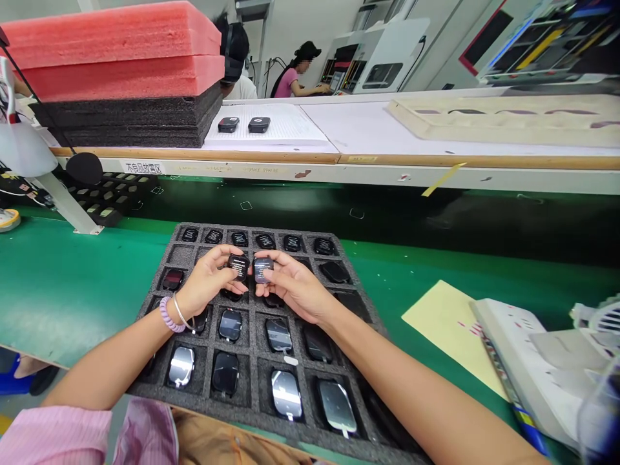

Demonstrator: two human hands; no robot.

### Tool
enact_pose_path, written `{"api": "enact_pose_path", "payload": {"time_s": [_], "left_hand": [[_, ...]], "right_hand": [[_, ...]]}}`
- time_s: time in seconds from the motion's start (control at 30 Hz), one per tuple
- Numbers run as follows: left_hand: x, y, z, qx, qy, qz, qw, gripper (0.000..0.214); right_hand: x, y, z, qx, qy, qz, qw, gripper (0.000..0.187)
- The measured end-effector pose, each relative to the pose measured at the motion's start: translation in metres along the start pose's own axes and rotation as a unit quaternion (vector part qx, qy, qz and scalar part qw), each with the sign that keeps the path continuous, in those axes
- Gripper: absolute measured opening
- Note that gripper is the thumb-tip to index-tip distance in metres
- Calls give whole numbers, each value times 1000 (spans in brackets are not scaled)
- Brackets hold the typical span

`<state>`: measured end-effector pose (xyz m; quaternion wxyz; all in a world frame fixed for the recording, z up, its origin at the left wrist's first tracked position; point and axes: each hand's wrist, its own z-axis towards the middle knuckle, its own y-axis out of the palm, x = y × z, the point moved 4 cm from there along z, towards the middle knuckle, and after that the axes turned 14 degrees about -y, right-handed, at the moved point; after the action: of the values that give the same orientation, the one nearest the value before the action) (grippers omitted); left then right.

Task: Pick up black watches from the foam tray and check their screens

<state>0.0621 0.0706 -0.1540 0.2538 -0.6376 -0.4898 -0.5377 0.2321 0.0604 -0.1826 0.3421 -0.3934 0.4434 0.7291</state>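
Observation:
A dark foam tray (pixel 252 352) with rows of pockets lies on the green bench in front of me, most pockets holding small black watch-like devices with glossy faces. My left hand (pixel 208 281), with a purple bead bracelet at the wrist, grips one black device (pixel 238 265) over the tray's upper middle. My right hand (pixel 293 284) pinches a second device (pixel 262 268) right beside the first, the two almost touching. One pocket at the tray's upper left (pixel 181 256) is bare.
A raised shelf (pixel 339 158) runs across the back, carrying stacked red and black foam sheets (pixel 121 71) and two more devices (pixel 245 124) on white paper. A yellow sheet (pixel 445 323) and white equipment (pixel 527 368) lie right. A white stand (pixel 62 200) rises at left. People work beyond.

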Motion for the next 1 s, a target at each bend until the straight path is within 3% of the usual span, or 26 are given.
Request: {"api": "enact_pose_path", "payload": {"time_s": [0.7,1.0], "left_hand": [[0,0,-1,2,12,2,1000,40],[-3,0,1,-5,7,-7,1000,43]], "right_hand": [[-7,6,-1,-12,-8,-14,1000,48],[-5,4,-1,10,-3,-26,1000,48]]}}
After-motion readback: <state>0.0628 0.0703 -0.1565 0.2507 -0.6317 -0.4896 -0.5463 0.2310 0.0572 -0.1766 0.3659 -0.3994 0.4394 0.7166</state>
